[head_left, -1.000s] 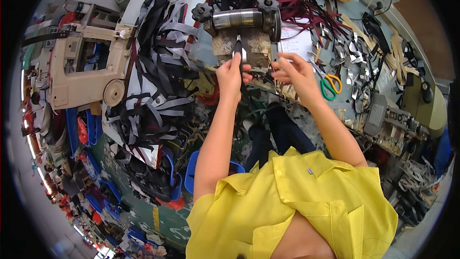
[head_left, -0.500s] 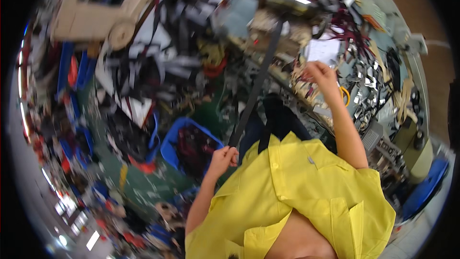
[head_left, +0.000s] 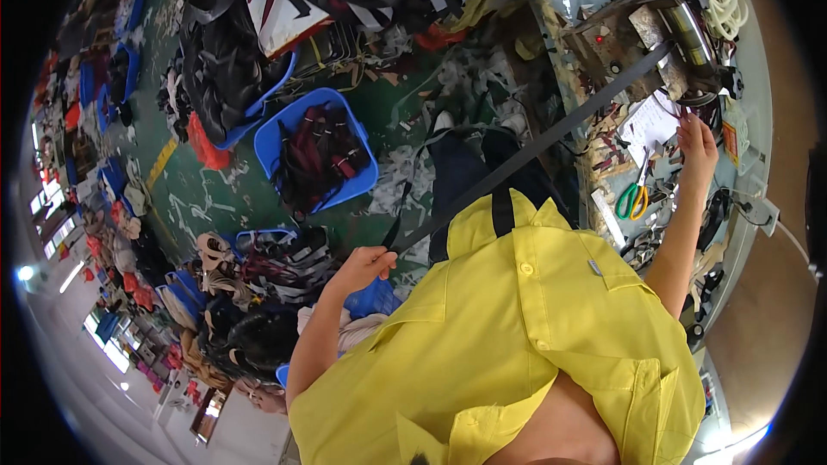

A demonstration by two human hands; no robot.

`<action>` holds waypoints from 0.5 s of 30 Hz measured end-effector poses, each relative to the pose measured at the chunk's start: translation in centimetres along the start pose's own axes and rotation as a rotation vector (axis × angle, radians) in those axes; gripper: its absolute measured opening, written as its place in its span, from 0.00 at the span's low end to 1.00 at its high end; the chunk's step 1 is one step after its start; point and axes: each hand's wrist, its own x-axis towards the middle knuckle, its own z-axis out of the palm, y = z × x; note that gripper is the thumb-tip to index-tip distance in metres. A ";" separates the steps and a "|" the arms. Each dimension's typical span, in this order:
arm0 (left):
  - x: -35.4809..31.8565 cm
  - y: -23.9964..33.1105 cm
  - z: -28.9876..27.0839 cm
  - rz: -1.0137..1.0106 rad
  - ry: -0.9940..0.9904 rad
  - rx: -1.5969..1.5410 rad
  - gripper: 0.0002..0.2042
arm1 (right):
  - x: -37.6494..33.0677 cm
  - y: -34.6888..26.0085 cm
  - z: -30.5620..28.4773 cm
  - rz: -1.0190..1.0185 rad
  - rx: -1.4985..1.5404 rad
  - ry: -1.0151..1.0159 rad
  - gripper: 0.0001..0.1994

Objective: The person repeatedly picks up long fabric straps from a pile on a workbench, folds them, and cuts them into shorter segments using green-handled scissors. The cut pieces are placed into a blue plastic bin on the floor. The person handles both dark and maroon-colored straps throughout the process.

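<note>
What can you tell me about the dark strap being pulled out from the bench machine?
The strap is a long, flat, dark grey band, like woven webbing. It runs taut in a straight diagonal from the metal machine on the workbench, down across the person's lap, to the left hand, which pinches its lower end. The right hand is up by the machine, off the strap. No buckle or fitting shows.

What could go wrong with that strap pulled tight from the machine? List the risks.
1. The left hand grips the dark strap only by its end, stretched taut away from the bench machine; it might slip free and whip back.
2. The right hand rests beside the machine's roller, where fingers could get pinched.
3. The green-handled scissors lie near the right forearm and could be knocked off.
</note>
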 end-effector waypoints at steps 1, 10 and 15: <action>-0.2 -0.6 -0.3 -0.001 0.002 -0.008 0.14 | 0.2 0.1 -0.4 -0.015 0.000 -0.001 0.13; -1.4 -3.8 -1.2 -0.020 0.019 -0.050 0.15 | -0.6 0.0 -0.5 -0.001 -0.010 0.030 0.13; -2.4 -4.7 -2.1 -0.012 0.016 -0.048 0.15 | -1.9 1.7 1.4 0.029 -0.027 -0.027 0.13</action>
